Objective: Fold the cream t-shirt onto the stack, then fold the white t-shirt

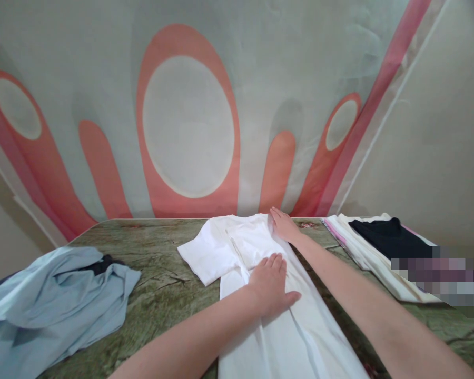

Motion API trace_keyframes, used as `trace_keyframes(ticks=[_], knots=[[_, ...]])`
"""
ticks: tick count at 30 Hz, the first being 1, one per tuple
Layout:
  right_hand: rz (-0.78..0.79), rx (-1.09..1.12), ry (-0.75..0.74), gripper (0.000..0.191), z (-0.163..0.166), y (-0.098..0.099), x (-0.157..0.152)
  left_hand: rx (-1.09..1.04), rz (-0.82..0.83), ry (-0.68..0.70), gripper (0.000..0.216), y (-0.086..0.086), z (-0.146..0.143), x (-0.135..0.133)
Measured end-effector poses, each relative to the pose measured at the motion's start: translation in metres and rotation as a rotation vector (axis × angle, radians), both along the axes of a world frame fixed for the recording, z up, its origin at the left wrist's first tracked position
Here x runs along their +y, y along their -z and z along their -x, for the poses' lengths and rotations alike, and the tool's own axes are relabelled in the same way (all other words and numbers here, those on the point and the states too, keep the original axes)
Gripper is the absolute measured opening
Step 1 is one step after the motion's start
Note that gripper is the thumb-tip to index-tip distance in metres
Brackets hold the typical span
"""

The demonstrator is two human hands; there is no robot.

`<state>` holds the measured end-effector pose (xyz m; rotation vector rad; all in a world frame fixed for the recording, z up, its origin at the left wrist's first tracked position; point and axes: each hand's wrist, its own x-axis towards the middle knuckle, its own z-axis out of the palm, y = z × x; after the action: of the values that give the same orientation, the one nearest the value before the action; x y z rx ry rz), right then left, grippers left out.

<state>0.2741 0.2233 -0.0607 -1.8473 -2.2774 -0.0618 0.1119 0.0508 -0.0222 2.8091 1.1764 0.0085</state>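
Note:
A white short-sleeved garment [245,300] lies lengthwise on the table, its collar end toward the far edge. One sleeve sticks out to the left; the right side looks folded inward, with creases down the middle. My left hand [270,287] rests flat on the middle of the cloth, fingers extended and thumb out to the right. Near the far right corner of the garment, my right hand [283,225] lies with its fingers stretched along the shoulder edge. Neither hand grips anything. The near end of the garment runs out of view at the bottom.
A rumpled light blue cloth [63,300] with a dark piece in it lies at the left. On the right is a stack of folded clothes [363,252] with a black garment [391,237] on top. The table [161,263] has a wood-patterned surface; a printed backdrop [185,126] hangs behind.

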Motion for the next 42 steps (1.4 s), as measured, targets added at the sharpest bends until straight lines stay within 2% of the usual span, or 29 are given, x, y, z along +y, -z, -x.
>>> trace_keyframes(ticks=[3, 7, 12, 14, 16, 19, 21, 23, 28, 30, 38, 42], knots=[[0.058, -0.002, -0.062, 0.053, 0.004, 0.006, 0.0, -0.008, 0.01, 0.004, 0.078, -0.002, 0.0, 0.001], [0.09, 0.003, 0.041, 0.056, -0.004, 0.008, 0.007, -0.027, 0.016, -0.008, 0.083, -0.002, 0.006, 0.007], [0.004, 0.003, 0.157, 0.052, -0.011, 0.0, -0.001, -0.079, -0.008, 0.02, 0.095, 0.004, 0.019, 0.023], [-0.043, 0.0, 0.121, 0.051, -0.009, -0.003, -0.012, -0.088, -0.002, 0.031, 0.097, 0.005, 0.022, 0.03], [-0.054, 0.006, 0.021, 0.051, -0.007, -0.003, -0.028, -0.088, 0.015, 0.045, 0.097, 0.004, 0.024, 0.036], [0.028, 0.014, -0.157, 0.052, -0.006, -0.001, -0.053, -0.101, 0.034, 0.07, 0.097, 0.002, 0.027, 0.04], [0.082, 0.012, -0.187, 0.054, -0.008, 0.002, -0.066, -0.13, 0.015, 0.075, 0.097, 0.001, 0.029, 0.042], [0.097, 0.015, -0.139, 0.054, -0.01, 0.004, -0.075, -0.159, -0.044, 0.062, 0.089, -0.001, 0.031, 0.045], [0.019, 0.049, -0.08, 0.048, -0.012, 0.006, -0.079, -0.191, -0.165, 0.016, 0.03, -0.011, 0.033, 0.054], [-0.034, 0.076, -0.082, 0.043, -0.011, 0.005, -0.08, -0.187, -0.196, 0.027, 0.018, -0.015, 0.032, 0.056], [-0.261, 0.149, -0.207, 0.024, -0.009, -0.001, -0.09, -0.072, -0.374, 0.174, 0.014, -0.006, 0.025, 0.053], [-0.277, 0.153, -0.235, 0.02, -0.008, -0.004, -0.093, -0.03, -0.447, 0.231, 0.01, -0.005, 0.024, 0.055]])
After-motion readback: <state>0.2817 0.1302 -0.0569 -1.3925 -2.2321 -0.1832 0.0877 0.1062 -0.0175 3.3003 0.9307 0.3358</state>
